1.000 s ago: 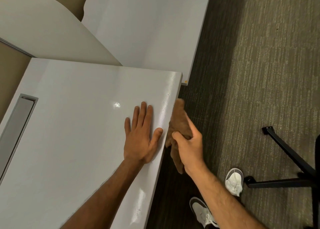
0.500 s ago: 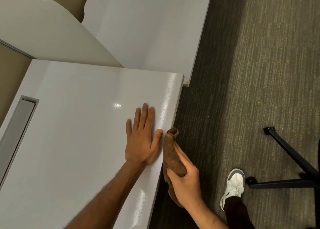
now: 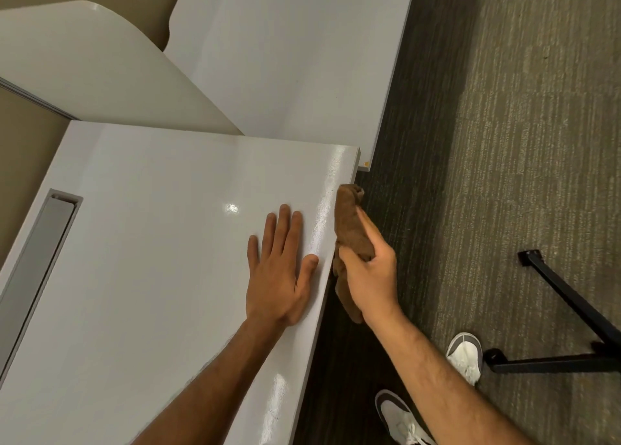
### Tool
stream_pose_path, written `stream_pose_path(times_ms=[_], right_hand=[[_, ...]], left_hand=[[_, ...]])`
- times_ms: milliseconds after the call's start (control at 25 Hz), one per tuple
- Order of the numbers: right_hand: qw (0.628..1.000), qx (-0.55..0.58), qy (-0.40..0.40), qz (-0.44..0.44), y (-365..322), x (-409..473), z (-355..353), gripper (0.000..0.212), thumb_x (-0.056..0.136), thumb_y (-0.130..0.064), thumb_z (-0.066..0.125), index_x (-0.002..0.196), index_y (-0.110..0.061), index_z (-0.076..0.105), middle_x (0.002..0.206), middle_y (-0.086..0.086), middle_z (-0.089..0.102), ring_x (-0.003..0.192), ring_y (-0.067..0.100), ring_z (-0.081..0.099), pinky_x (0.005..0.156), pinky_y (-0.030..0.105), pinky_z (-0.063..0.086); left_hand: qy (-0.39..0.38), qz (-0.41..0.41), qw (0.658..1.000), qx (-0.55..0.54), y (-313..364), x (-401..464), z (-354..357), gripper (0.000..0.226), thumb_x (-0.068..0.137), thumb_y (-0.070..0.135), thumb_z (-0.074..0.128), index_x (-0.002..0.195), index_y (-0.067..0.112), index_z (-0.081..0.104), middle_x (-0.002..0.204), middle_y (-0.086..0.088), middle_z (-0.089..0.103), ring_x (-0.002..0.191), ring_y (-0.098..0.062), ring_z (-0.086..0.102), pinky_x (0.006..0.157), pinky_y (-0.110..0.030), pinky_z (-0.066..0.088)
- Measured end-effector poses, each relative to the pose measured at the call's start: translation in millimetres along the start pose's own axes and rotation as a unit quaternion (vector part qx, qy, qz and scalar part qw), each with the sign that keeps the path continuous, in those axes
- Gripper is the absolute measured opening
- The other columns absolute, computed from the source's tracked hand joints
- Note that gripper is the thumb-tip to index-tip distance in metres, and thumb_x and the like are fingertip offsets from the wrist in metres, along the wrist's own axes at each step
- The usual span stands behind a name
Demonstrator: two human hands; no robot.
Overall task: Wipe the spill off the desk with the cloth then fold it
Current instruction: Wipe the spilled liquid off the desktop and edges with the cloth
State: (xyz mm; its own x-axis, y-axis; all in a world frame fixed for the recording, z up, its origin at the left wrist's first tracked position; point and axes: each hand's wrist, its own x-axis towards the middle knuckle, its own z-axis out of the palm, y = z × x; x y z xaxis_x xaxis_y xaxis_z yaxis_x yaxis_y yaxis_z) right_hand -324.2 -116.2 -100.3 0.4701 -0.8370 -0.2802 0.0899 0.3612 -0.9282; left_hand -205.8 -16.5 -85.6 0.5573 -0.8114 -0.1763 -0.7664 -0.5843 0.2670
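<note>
Here, the brown cloth (image 3: 351, 229) is bunched into a long roll against the right-hand edge of the white desk (image 3: 151, 276), its upper end level with the desk top just short of the far corner and its lower end hanging below the edge; no spill can be made out on the glossy surface. The right hand (image 3: 369, 276) grips the roll round its middle, thumb and fingers curled about the fabric, the forefinger laid along it towards 12 o'clock; the left hand (image 3: 279, 270) lies flat on the desk top just beside the cloth, at its 9 o'clock, fingers straight and close together, thumb reaching nearly to the edge, holding nothing. At 9 o'clock of that hand, well apart, a grey cable slot (image 3: 37, 270) is set into the desk; at 12 o'clock stand a curved white panel (image 3: 100, 75) and a second white surface (image 3: 285, 58). On the grey carpet (image 3: 521, 142), at 5 o'clock of the cloth, are two white sneakers (image 3: 465, 357); at 4 o'clock, the black legs of a chair base (image 3: 571, 310).
</note>
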Motion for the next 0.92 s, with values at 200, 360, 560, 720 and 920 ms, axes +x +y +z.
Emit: stream_pose_path(times_ms=[200, 360, 560, 720, 920], right_hand=[[0.987, 0.113, 0.118, 0.010, -18, 47, -8, 0.063, 0.089, 0.004, 0.057, 0.145, -0.026, 0.055, 0.129, -0.014, 0.069, 0.119, 0.005, 0.066, 0.106, 0.036, 0.053], [0.999, 0.026, 0.038, 0.011, -21, 58, 11, 0.072, 0.093, 0.006, 0.058, 0.152, -0.032, 0.044, 0.158, -0.008, 0.045, 0.134, 0.002, 0.052, 0.107, 0.026, 0.050], [0.999, -0.013, 0.014, 0.036, -11, 55, 3, 0.072, 0.095, 0.001, 0.059, 0.151, -0.040, 0.042, 0.155, -0.014, 0.047, 0.138, 0.002, 0.048, 0.116, 0.037, 0.043], [0.999, -0.034, -0.020, 0.009, -4, 12, 2, 0.081, 0.091, 0.006, 0.059, 0.146, -0.050, 0.043, 0.155, -0.019, 0.045, 0.138, -0.005, 0.046, 0.109, 0.019, 0.045], [0.998, -0.039, -0.056, 0.016, 17, -68, 1, 0.080, 0.088, 0.009, 0.060, 0.149, -0.040, 0.045, 0.158, -0.020, 0.041, 0.143, -0.005, 0.039, 0.109, 0.011, 0.038]], left_hand=[[0.002, 0.002, 1.000, -0.003, -1, 0, 0, 0.082, 0.097, 0.075, -0.004, 0.166, 0.031, -0.004, 0.175, 0.009, -0.012, 0.161, -0.011, -0.015, 0.131, -0.048, -0.008], [0.003, 0.001, 1.000, -0.001, -1, 0, 1, 0.082, 0.097, 0.075, -0.004, 0.166, 0.031, -0.003, 0.175, 0.009, -0.012, 0.161, -0.012, -0.015, 0.131, -0.048, -0.008], [0.002, -0.001, 1.000, 0.003, -1, 1, 2, 0.081, 0.096, 0.076, -0.004, 0.165, 0.033, -0.005, 0.175, 0.010, -0.013, 0.161, -0.012, -0.015, 0.131, -0.049, -0.008], [-0.001, 0.000, 1.000, 0.002, -2, 1, 2, 0.082, 0.096, 0.076, -0.005, 0.165, 0.032, -0.006, 0.175, 0.009, -0.014, 0.161, -0.012, -0.016, 0.131, -0.049, -0.008], [-0.003, -0.002, 1.000, -0.004, 1, 0, -1, 0.088, 0.093, 0.076, -0.011, 0.167, 0.029, -0.002, 0.175, 0.007, -0.014, 0.161, -0.012, -0.017, 0.131, -0.051, -0.007]])
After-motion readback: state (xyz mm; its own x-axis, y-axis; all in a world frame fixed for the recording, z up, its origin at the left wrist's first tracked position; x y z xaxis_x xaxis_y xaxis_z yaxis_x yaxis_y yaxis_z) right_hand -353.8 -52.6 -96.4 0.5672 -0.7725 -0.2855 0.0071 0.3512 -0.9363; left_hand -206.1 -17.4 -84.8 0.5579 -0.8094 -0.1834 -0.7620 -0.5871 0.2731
